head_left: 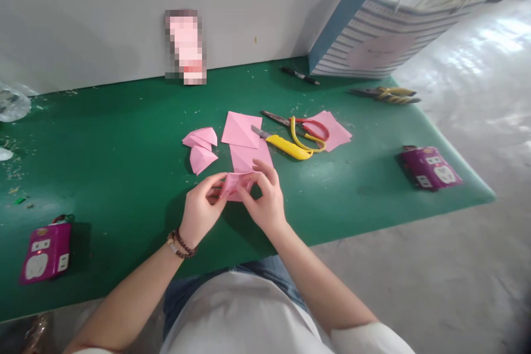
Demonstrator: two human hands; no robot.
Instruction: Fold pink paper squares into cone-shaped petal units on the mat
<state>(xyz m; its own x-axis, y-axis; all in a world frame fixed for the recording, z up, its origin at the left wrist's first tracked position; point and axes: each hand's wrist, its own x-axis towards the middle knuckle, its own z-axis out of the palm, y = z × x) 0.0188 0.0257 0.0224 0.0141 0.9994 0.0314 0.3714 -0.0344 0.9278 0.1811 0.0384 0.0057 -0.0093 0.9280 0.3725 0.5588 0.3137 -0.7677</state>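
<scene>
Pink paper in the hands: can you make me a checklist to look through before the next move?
1. Left hand has hold of the pink paper: ok, its fingers pinch the left end.
2. Right hand is on it too: ok, its thumb and fingers are at the right end.
3. Folds line up neatly: cannot tell, the fingers cover part of them.
4. Yellow cutter has its blade tucked in: not ok, the blade is out, over the pink sheets.
5. Scissors are out of the hands: ok, they lie beyond the right hand.
</scene>
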